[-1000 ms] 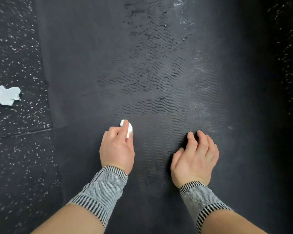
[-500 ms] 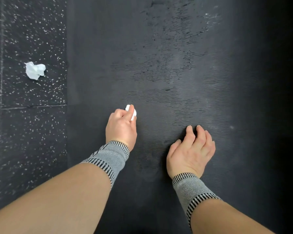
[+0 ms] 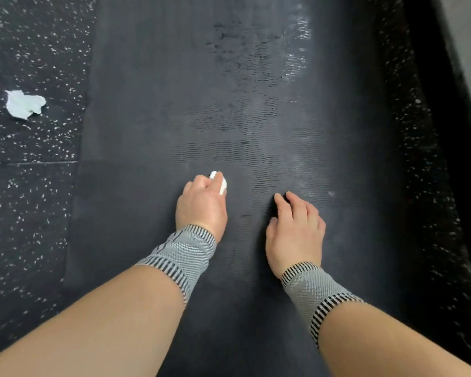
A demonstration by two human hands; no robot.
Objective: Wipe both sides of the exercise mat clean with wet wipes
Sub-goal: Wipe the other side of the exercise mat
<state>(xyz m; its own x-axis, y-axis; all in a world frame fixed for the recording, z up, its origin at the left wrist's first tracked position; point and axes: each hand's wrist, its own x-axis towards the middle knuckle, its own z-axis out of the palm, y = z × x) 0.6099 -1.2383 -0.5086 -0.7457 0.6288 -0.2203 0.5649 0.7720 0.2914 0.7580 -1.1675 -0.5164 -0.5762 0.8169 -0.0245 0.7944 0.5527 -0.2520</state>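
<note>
Since the earlier frames, both hands have been carried slightly further up the exercise mat, and the wipe has stayed gripped in the left one.

Head view: the exercise mat is seen laid flat on the speckled floor, running away from the camera, with damp, streaked patches showing on its ribbed surface beyond the hands. The left hand is held on the mat near its middle, fingers curled tightly around a wet wipe, of which only a small white bunch is seen poking out past the knuckles; the bunch is pressed against the mat. The right hand is placed just beside it on the mat, holding nothing, with fingers bent and fingertips touching the surface; whether the palm is pressed down cannot be told. Grey striped wrist bands are worn on both forearms. A crumpled wipe is seen lying on the floor off the mat's left edge, well apart from the hands. A dark raised border is seen along the mat's right side.
</note>
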